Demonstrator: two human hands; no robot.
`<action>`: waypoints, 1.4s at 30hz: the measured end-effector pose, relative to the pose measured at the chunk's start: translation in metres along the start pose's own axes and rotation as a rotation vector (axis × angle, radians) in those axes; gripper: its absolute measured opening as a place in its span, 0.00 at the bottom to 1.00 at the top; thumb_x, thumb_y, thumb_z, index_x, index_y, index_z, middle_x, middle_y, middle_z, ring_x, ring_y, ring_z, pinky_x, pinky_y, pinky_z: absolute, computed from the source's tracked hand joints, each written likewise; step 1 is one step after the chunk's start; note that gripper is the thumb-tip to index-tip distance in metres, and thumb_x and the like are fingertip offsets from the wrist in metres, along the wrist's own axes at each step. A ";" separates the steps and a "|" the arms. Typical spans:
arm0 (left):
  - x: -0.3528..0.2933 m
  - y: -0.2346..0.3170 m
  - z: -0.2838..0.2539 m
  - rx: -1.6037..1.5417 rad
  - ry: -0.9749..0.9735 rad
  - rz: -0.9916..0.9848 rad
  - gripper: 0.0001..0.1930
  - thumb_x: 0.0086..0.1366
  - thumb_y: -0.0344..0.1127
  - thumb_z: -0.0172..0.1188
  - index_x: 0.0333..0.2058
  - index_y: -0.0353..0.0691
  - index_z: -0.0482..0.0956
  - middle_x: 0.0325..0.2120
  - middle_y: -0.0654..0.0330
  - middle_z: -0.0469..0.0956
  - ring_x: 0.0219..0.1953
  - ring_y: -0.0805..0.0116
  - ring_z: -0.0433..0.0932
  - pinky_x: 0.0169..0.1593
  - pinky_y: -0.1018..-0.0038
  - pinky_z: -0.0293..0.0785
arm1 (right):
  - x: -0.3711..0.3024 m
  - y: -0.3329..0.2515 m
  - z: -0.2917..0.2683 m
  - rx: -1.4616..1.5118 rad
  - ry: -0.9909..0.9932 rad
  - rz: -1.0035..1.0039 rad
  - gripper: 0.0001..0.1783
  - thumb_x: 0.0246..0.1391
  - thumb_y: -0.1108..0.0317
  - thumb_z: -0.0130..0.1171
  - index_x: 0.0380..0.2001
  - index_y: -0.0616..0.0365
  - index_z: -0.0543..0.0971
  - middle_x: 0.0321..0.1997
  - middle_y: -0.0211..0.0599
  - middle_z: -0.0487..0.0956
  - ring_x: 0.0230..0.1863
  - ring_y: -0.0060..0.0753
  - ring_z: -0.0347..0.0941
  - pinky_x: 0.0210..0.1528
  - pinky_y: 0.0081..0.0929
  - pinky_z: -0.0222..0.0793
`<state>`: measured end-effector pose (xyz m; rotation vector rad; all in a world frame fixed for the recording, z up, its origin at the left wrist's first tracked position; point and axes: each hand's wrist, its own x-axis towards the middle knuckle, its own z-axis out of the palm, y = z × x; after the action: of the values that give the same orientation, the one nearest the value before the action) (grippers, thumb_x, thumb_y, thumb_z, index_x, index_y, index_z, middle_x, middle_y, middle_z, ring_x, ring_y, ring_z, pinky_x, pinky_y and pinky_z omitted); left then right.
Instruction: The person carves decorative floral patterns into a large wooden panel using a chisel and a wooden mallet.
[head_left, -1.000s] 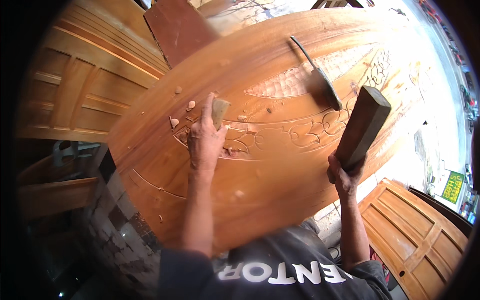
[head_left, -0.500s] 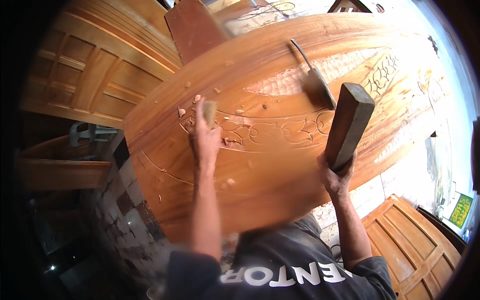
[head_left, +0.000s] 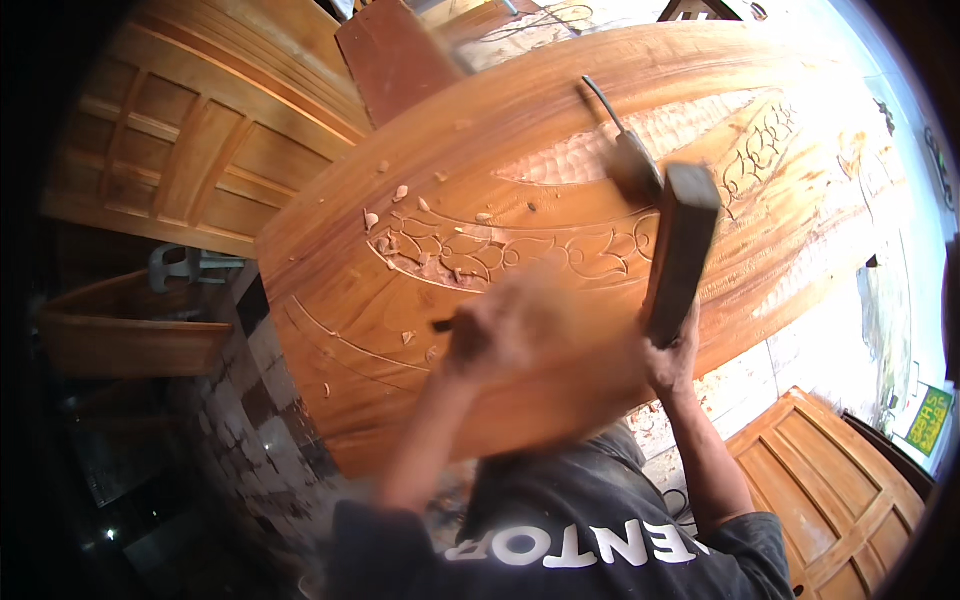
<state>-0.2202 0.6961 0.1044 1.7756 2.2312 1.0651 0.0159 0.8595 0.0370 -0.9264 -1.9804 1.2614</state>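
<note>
A large wooden panel (head_left: 390,365) lies in front of me, with a carved flower-and-leaf band (head_left: 590,250) across it. My left hand (head_left: 485,330) is over its near part, smeared by motion, closed around what looks like a tan-bristled brush (head_left: 540,308); a short dark end sticks out on the left. My right hand (head_left: 675,360) grips the lower end of a squared wooden mallet block (head_left: 685,240), raised upright above the panel. Beyond the block lies a gouge (head_left: 605,100) with a thin metal shaft, its handle partly hidden.
Wood chips (head_left: 402,192) are scattered around the left end of the carving. A panelled door (head_left: 190,150) stands at the far left, another panelled door (head_left: 810,485) at the lower right. A pale plastic stool (head_left: 180,268) and tiled floor (head_left: 255,400) show on the left.
My left hand has swept from the left end of the carving toward me and to the right, with the brush in it. The mallet block has tipped slightly in my right hand.
</note>
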 end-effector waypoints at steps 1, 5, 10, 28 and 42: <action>0.004 0.001 0.006 0.010 -0.037 0.129 0.23 0.71 0.47 0.68 0.62 0.51 0.80 0.43 0.58 0.84 0.38 0.58 0.86 0.39 0.64 0.85 | 0.001 -0.015 0.000 0.014 -0.018 0.154 0.53 0.50 0.72 0.76 0.76 0.61 0.60 0.47 0.43 0.80 0.44 0.36 0.80 0.49 0.36 0.78; 0.030 0.001 0.019 0.031 -0.172 0.548 0.22 0.63 0.41 0.68 0.57 0.59 0.82 0.27 0.65 0.70 0.26 0.64 0.76 0.30 0.69 0.77 | -0.023 -0.046 -0.007 0.315 0.195 0.272 0.41 0.51 0.77 0.72 0.69 0.59 0.68 0.39 0.34 0.78 0.37 0.26 0.76 0.43 0.30 0.76; 0.026 -0.007 0.032 -0.005 -0.133 0.611 0.22 0.65 0.42 0.68 0.58 0.54 0.82 0.29 0.64 0.73 0.28 0.63 0.78 0.31 0.68 0.78 | -0.082 -0.071 -0.034 -0.031 0.061 0.161 0.23 0.48 0.75 0.73 0.47 0.60 0.76 0.38 0.31 0.78 0.42 0.28 0.76 0.46 0.27 0.73; 0.055 -0.008 0.054 -0.077 0.028 0.743 0.10 0.69 0.40 0.66 0.47 0.57 0.80 0.25 0.69 0.71 0.25 0.69 0.78 0.26 0.70 0.78 | -0.191 -0.102 0.031 0.335 0.405 0.507 0.29 0.45 0.76 0.76 0.52 0.59 0.76 0.36 0.33 0.81 0.34 0.25 0.79 0.34 0.25 0.77; 0.098 -0.038 0.104 0.011 0.128 0.287 0.13 0.64 0.40 0.71 0.47 0.50 0.83 0.29 0.61 0.79 0.29 0.58 0.85 0.29 0.63 0.82 | -0.074 -0.103 -0.012 0.318 0.445 0.298 0.26 0.48 0.71 0.72 0.51 0.62 0.76 0.39 0.36 0.79 0.40 0.30 0.79 0.43 0.30 0.77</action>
<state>-0.2325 0.8277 0.0383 2.1386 2.0943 1.2518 0.0438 0.7743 0.1282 -1.2411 -1.2906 1.3378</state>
